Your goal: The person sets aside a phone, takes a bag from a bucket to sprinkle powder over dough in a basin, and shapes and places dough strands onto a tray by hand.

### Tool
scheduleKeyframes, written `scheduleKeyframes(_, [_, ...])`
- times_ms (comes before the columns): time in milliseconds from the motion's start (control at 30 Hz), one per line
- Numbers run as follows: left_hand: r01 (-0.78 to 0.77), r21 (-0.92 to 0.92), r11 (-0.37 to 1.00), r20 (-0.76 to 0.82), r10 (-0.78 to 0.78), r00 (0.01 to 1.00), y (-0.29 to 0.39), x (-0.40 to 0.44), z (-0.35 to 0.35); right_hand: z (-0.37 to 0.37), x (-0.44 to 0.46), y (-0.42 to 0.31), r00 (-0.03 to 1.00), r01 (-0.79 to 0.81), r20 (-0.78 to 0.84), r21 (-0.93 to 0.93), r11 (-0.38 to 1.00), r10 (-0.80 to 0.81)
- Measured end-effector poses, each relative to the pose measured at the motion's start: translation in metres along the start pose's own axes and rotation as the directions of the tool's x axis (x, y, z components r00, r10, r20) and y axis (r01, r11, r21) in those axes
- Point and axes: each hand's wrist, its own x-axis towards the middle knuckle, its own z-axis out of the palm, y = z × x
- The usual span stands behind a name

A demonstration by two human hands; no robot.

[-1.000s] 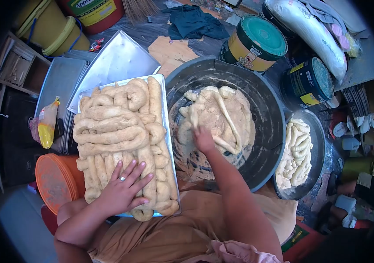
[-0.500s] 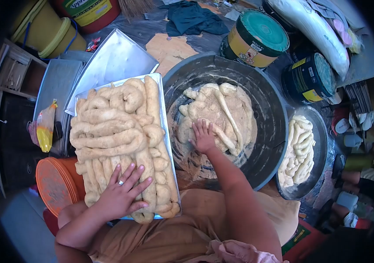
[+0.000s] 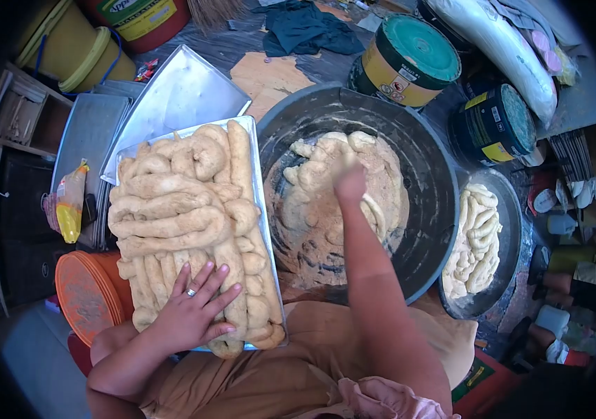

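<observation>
My left hand, with a ring on one finger, lies flat with spread fingers on thick dough ropes coated in tan crumbs. Those ropes are piled on a metal tray across my lap. Inside a large dark round tub, my right hand is over more dough strands and a bed of tan crumbs. Its fingers are smeared by motion, so I cannot make out whether they grip a strand. A pale strand curves beside the right wrist.
Right of the tub stands a dark oval basin of pale uncoated dough strands. Green-lidded buckets stand behind. An orange bucket is at my left, with a metal sheet beyond the tray and a dark cloth on the floor.
My right hand has moved up and away from me within the tub, and the long strand across the crumbs has shifted. My left hand has stayed on the dough.
</observation>
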Motion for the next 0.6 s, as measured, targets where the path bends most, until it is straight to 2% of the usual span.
scheduleKeyframes(33, [-0.001, -0.002, 1.0, -0.001, 0.001, 1.0, 0.0, 0.0, 0.0, -0.01, -0.01, -0.018, 0.992, -0.099, 0.084, 0.052, 0.994, 0.094])
scheduleKeyframes(133, [-0.001, -0.003, 1.0, -0.007, 0.001, 1.0, 0.001, 0.0, -0.001, -0.001, -0.018, -0.031, 0.977, -0.137, 0.189, 0.19, 0.972, 0.101])
scheduleKeyframes(233, [-0.004, -0.008, 1.0, -0.018, 0.004, 1.0, 0.001, -0.001, -0.001, 0.009, -0.031, -0.032, 0.98, 0.106, 0.129, 0.295, 0.949, -0.15])
scheduleKeyframes(333, [-0.003, -0.015, 1.0, -0.031, 0.003, 1.0, 0.001, -0.001, -0.001, -0.002, -0.048, 0.009, 0.931, 0.283, 0.139, 0.307, 0.909, -0.337])
scheduleKeyframes(400, [-0.007, -0.016, 1.0, -0.037, 0.006, 0.999, 0.001, -0.002, -0.001, -0.032, -0.057, 0.028, 0.886, 0.086, 0.359, 0.497, 0.863, -0.295])
scheduleKeyframes(500, [-0.01, -0.009, 1.0, -0.036, 0.009, 0.999, 0.001, -0.002, -0.002, -0.112, -0.072, 0.009, 0.784, -0.299, 0.6, 0.589, 0.75, -0.159])
scheduleKeyframes(600, [-0.006, 0.003, 1.0, -0.034, 0.007, 0.999, 0.003, -0.001, -0.003, -0.142, -0.08, -0.018, 0.757, -0.37, 0.599, 0.722, 0.584, -0.262])
